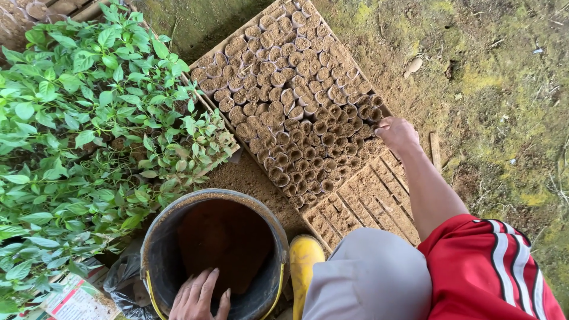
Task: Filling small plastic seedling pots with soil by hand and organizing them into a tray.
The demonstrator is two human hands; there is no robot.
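Soil tubes (296, 112) stand packed in the tray (367, 201) under our right hand (396, 134), fingers flat on the nearest row. Our left hand (198, 296) spreads open inside the bucket (157, 249). We judge the tubes soft and crumbly; grip low around the sides.

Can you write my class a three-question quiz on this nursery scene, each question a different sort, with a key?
1. True or false: the left hand is inside the black bucket.
2. What does the right hand touch? A) green seedlings B) tray of soil-filled paper pots C) yellow boot
3. Fill in: the seedlings stand on the ____ side of the tray.

Key: 1 true; 2 B, at the paper pots; 3 left.
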